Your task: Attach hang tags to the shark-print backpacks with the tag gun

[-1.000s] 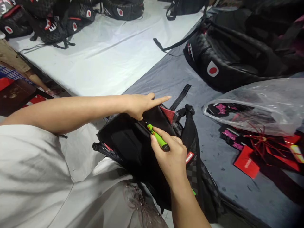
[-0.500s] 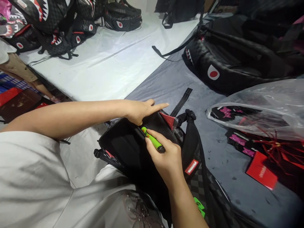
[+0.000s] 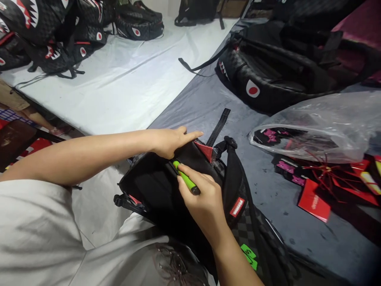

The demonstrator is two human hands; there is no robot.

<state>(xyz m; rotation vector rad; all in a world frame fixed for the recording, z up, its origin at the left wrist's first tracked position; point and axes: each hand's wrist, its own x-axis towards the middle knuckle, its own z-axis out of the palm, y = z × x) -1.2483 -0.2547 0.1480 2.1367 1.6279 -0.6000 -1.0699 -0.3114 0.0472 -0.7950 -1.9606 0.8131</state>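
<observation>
A black backpack (image 3: 143, 186) lies across my lap and the table's edge, its dark inside or back panel facing up. My left hand (image 3: 171, 142) grips its far edge, the index finger stretched out along the fabric and the other fingers curled under. In my right hand (image 3: 204, 192) is a bright green, pen-like tool with a black end (image 3: 189, 182). The tool's tip meets the dark fabric just below my left fingers; what it touches there is hidden. Red lining (image 3: 204, 151) shows at the bag's corner, beside a loose strap (image 3: 218, 126).
More black backpacks (image 3: 139, 29) stand on the white table cover (image 3: 119, 87). At the right are an opened backpack (image 3: 268, 91), a clear plastic bag (image 3: 321, 119) and red tags (image 3: 314, 200). A person's leg (image 3: 38, 117) shows at the left.
The view has shifted slightly, so the surroundings sit further left. Both hands keep their hold; the green tool has turned a little, and its orange lettering no longer shows.
</observation>
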